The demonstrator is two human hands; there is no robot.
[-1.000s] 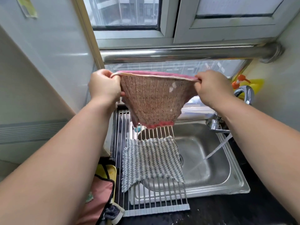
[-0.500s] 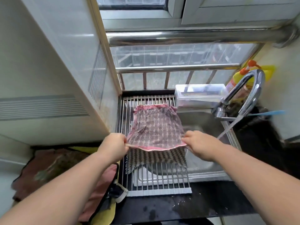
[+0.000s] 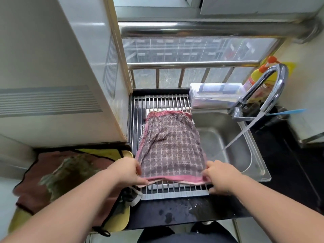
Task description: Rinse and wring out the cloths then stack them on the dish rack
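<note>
Your pink-edged, brown checked woven cloth [image 3: 171, 146] lies limp and flat across the steel-rod dish rack [image 3: 157, 100]. Your left hand [image 3: 128, 171] pinches its near left corner, your right hand [image 3: 219, 176] its near right corner. Right of the rack, a curved chrome tap [image 3: 275, 81] streams water into the stainless sink [image 3: 249, 155]; a clear plastic box [image 3: 215, 93] sits at the rack's far right corner.

Cloth [image 3: 171, 146]: woven fabric, matt, coarse checked weave, pink hemmed border. Dish rack [image 3: 157, 102]: bare metal rods, smooth, shiny. Sink [image 3: 242, 155]: stainless steel, dull satin sheen. Tap [image 3: 278, 79]: polished chrome, mirror-glossy. Bench [image 3: 175, 213]: dark glossy top with wet patches. Box [image 3: 215, 93]: clear smooth plastic. Fabric heap [image 3: 57, 176]: soft, matt, blurred. Window rail [image 3: 192, 29]: polished metal tube.
</note>
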